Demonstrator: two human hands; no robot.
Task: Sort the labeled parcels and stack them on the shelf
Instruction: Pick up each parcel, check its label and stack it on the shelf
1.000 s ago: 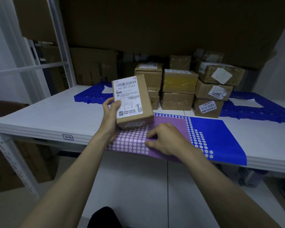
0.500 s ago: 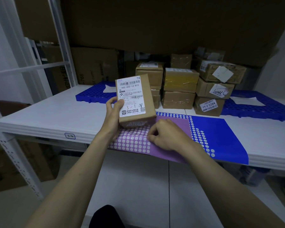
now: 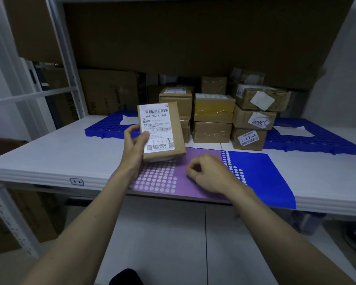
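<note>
Head view, left hand (image 3: 134, 145) gripping parcel (image 3: 159, 131) labeled 502-602-12-815

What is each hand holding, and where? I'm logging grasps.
The left hand grips the labeled parcel by its lower left edge. The right hand holds nothing.
</note>
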